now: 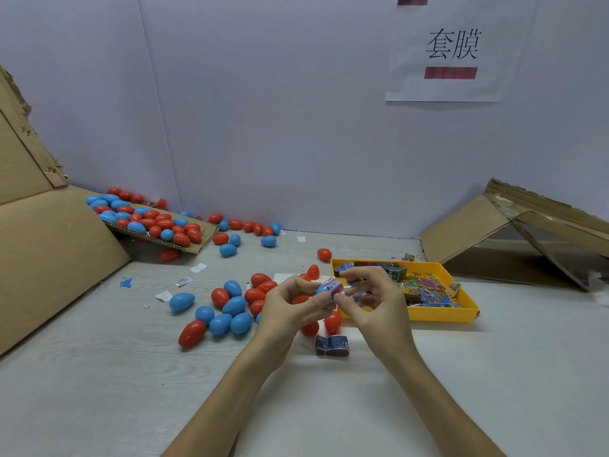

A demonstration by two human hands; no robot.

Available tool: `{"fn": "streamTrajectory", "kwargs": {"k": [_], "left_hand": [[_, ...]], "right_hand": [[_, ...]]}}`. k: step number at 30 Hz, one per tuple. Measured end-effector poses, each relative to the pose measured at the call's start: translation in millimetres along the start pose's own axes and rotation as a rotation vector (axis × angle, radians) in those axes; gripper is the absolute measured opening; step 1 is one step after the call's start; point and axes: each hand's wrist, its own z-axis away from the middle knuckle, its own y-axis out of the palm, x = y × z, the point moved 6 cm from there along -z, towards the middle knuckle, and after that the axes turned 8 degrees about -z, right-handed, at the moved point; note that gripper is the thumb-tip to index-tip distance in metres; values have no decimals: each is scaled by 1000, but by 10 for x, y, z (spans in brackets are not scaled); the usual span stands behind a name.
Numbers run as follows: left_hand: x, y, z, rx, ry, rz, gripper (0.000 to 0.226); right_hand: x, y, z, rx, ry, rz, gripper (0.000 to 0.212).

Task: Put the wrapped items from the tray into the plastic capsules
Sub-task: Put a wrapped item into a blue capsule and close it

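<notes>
My left hand (293, 305) grips a blue capsule half (321, 289) above the table. My right hand (372, 291) pinches a pink-and-purple wrapped item (333, 286) that sits at the mouth of that half, and something pink is tucked under its curled fingers. The yellow tray (441, 316) just right of my hands holds several colourful wrapped items (425, 291). A dark blue wrapped item (332, 345) lies on the table below my hands. Closed red and blue capsules (227, 311) are scattered to the left.
A cardboard sheet (158, 225) at the back left carries more capsules. A large cardboard flap (49, 245) stands at the left, and a folded cardboard box (514, 232) at the right. Paper scraps (183, 281) lie on the grey table. A white sign (451, 51) hangs on the wall.
</notes>
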Motion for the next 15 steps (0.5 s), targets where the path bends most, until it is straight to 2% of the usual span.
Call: {"fn": "streamTrajectory", "kwargs": {"k": [2, 5, 9, 15], "left_hand": [[-7, -1, 6, 1, 0, 40, 43], [10, 3, 12, 22, -28, 125, 45], [10, 9, 9, 48, -69, 211, 50], [35, 68, 29, 128, -125, 210, 43]], "right_hand": [[-7, -8, 22, -50, 23, -4, 23], [10, 49, 78, -26, 4, -51, 20], [96, 108, 119, -7, -129, 31, 30], [175, 73, 147, -73, -264, 166, 36]]}}
